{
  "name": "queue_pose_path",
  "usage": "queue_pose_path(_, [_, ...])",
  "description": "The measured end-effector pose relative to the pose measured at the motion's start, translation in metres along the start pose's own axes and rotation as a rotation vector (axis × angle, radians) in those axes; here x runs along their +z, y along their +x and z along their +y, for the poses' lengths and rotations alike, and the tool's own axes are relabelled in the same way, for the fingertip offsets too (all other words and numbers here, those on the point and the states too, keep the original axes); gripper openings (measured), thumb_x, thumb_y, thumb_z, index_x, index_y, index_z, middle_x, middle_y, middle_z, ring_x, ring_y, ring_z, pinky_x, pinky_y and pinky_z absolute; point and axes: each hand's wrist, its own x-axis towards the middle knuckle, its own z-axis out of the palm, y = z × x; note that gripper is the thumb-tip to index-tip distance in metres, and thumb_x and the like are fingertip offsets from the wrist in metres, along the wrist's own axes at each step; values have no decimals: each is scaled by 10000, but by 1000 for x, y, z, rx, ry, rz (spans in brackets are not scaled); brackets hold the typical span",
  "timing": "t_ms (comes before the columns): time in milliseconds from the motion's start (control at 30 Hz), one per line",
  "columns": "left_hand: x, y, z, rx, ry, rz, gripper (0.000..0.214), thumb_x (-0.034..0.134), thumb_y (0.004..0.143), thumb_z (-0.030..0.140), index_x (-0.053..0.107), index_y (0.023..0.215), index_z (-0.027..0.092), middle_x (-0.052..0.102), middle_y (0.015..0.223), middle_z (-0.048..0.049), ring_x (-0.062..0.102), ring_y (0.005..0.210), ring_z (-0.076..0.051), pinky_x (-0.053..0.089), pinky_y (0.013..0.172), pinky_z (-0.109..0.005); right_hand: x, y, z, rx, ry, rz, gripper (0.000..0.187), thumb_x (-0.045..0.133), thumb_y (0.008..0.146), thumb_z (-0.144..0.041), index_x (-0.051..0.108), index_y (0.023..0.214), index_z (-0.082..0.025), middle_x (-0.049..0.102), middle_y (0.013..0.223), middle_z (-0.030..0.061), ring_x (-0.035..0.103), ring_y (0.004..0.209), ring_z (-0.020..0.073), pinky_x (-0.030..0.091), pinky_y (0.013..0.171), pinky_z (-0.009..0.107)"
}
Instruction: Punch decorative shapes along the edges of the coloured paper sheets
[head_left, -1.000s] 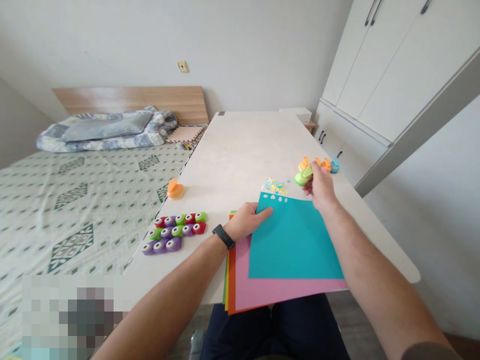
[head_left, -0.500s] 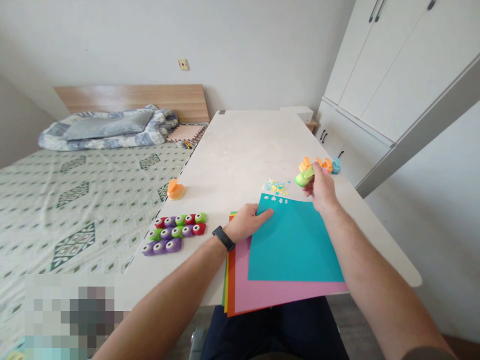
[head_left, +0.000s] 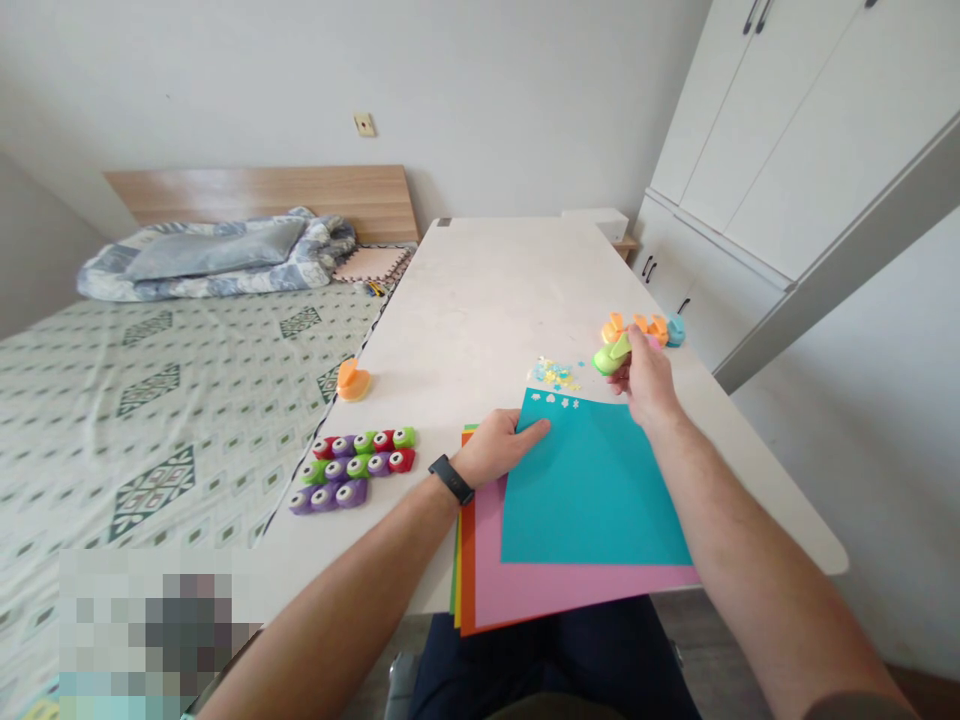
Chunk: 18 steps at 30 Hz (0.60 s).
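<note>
Head view: a person's right hand (head_left: 646, 380) grips a green craft punch (head_left: 612, 354) just beyond a teal paper sheet (head_left: 592, 490).

The right fingers are clenched around the punch, which hangs off the sheet's far edge, above the white table (head_left: 480, 290). The left hand (head_left: 495, 450) lies flat and relaxed, fingers extended, its fingertips touching the teal sheet's left edge. That sheet tops a pink sheet (head_left: 577, 597) and an orange sheet (head_left: 468, 570), and the stack juts past the table's near edge. Small punched shapes (head_left: 553, 400) line the teal sheet's far edge, and paper confetti (head_left: 555, 373) lies just beyond. Rows of red, green and purple craft punches (head_left: 352, 466) stand left of the stack, with an orange punch (head_left: 352, 380) beyond them.
</note>
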Motion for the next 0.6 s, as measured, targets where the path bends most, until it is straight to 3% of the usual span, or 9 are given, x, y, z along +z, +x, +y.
queue_pose_path(267, [-2,4,-8,34,18,-66,492,597,889,624,732,845,153,736,808,-45,651,670,-173,505,560,-253,2,-1,2,11,-29,4,451,649,882,-664,585,869,-218,616,568,-13,558,381,138,368,263,198])
queue_pose_path(600, [-3,4,-9,20,15,-58,498,594,891,634,727,852,155,709,781,-43,628,660,-172,492,562,-255,3,-1,3,22,-36,-8,436,645,887,-645,589,869,-213,627,597,-6,565,402,134,377,267,196])
